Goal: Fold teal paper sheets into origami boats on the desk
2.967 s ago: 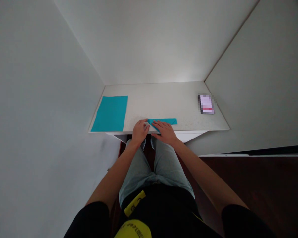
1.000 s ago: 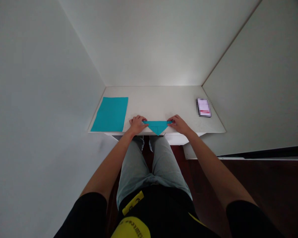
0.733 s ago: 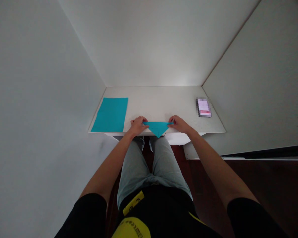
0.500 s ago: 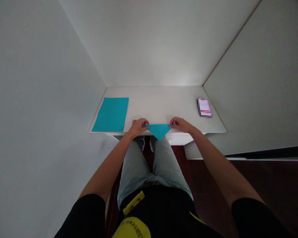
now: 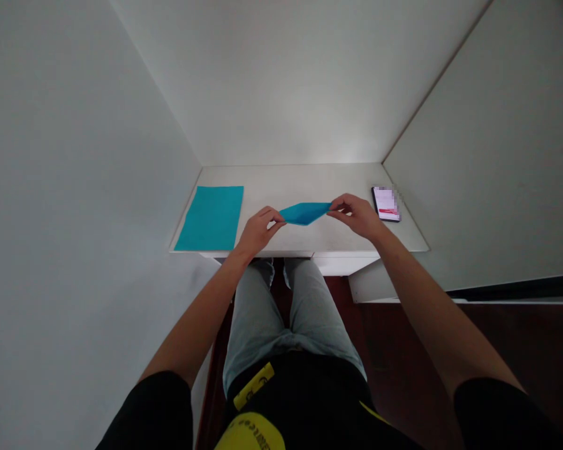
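A folded piece of blue paper (image 5: pixel 306 213) is stretched between my two hands over the middle of the desk. It shows as a flat, elongated diamond shape with pointed ends. My left hand (image 5: pixel 263 226) pinches its left end between thumb and fingers. The right end is pinched by my right hand (image 5: pixel 354 214), held slightly higher. Whether the paper touches the desk top I cannot tell; it appears lifted.
A flat sheet of blue paper (image 5: pixel 210 219) lies at the left end of the white desk (image 5: pixel 272 181). A phone (image 5: pixel 386 204) with its screen lit rests near the right end. Walls (image 5: pixel 291 81) enclose the desk at the back and sides.
Both hands have moved up and away from the desk's front edge with the folded paper. Its downward-pointing triangle now shows as a flatter diamond.
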Available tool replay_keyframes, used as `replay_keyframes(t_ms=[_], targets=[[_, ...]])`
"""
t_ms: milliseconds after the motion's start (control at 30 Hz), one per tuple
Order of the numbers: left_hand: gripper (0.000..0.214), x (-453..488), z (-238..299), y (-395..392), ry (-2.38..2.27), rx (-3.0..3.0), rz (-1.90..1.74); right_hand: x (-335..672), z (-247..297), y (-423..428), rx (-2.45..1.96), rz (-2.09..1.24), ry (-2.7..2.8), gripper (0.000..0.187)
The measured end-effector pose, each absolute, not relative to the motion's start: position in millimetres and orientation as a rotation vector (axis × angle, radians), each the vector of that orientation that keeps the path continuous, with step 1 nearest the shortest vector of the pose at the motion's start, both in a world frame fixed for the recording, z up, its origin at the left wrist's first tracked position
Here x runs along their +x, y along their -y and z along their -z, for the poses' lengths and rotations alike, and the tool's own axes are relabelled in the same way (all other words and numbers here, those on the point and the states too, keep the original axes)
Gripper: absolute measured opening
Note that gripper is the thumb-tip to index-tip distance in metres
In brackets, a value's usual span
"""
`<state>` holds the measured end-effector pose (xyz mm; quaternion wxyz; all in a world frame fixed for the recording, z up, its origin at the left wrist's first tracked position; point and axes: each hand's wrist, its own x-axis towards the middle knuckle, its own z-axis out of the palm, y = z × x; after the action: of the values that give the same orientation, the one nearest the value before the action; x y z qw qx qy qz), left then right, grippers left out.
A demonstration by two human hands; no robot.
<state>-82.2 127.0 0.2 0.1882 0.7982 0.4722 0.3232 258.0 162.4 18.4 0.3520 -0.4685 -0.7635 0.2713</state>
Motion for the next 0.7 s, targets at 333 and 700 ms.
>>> replay_keyframes(t_ms=[333,700], targets=[[0.011,-62.6,38.6,-103.9,-1.527,2.258,-0.896,230.7,48.2,-137.0,-1.269,-0.694,1.888,0.04],[0.064,-34.1,46.6,-102.7,-1.415,2.239,-0.944,207.0,88.7,-111.8,-1.298,-0.57,2.177,0.031]])
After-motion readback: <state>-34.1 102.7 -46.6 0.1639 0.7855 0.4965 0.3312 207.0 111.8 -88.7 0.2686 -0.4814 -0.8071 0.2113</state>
